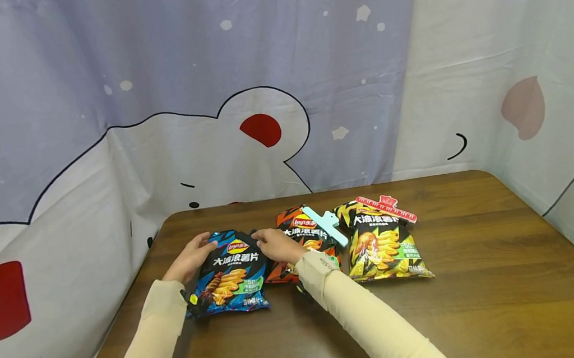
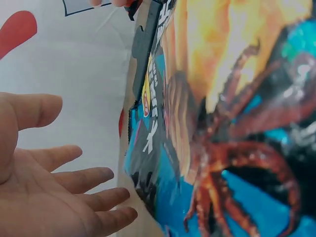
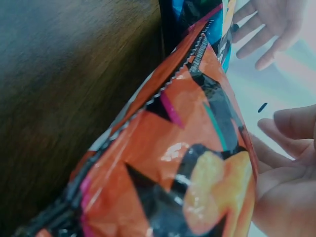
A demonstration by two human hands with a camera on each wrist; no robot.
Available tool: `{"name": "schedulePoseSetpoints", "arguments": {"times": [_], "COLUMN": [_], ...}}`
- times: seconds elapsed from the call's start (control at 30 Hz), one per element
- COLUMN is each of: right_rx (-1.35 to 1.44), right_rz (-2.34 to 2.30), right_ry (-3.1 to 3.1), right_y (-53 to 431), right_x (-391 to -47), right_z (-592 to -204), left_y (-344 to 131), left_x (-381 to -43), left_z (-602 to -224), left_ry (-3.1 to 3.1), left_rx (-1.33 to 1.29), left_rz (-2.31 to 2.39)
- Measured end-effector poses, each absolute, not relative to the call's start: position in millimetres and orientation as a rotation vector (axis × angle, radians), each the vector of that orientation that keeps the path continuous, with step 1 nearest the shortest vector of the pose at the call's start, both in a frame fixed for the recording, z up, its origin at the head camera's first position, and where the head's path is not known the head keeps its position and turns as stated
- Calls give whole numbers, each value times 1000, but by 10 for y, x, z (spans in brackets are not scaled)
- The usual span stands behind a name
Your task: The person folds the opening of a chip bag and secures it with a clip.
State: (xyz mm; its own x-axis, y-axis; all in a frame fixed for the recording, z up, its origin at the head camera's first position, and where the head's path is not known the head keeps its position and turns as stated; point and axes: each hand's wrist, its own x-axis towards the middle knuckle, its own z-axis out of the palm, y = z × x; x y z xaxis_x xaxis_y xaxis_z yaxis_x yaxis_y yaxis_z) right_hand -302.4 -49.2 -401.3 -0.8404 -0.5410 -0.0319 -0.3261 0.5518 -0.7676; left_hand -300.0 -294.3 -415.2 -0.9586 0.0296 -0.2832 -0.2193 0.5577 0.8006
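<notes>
A blue chip bag [image 1: 239, 272] lies on the table's left part, with a dark bar-shaped clip [image 2: 145, 59] along its top edge. My left hand [image 1: 190, 258] is at the bag's upper left; in the left wrist view its fingers are spread and hold nothing. At the bag's upper right is my right hand [image 1: 278, 245], close to the clip's end. The right wrist view shows its thumb and fingers [image 3: 286, 143] loosely bent, apart from each other, with nothing seen between them. Beneath my right forearm lies an orange chip bag [image 1: 298, 231], partly hidden, with a light-blue clip [image 1: 325, 225].
To the right, a yellow chip bag [image 1: 386, 250] carries a red clip [image 1: 386, 209] across its top. All three bags lie side by side on the brown wooden table [image 1: 490, 253]. A patterned curtain [image 1: 348, 56] hangs behind the table.
</notes>
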Motion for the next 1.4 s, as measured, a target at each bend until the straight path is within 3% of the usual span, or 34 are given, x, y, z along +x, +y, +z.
{"name": "schedulePoseSetpoints", "arguments": {"times": [0.6, 0.9, 1.4], "right_rx": [-756, -697, -723], "right_rz": [-1162, -679, -285], "right_ry": [2699, 3000, 3286], "right_y": [-182, 123, 625], "right_x": [-3081, -3013, -2885], "right_z": [-3917, -3821, -3700], "left_y": [-2675, -2447, -2027], "left_x": [-2900, -2839, -2783], "left_z": [-3850, -3754, -3718], "left_ry": [2844, 3104, 3361], "left_rx": [-54, 48, 189], "left_rz": [876, 619, 267]}}
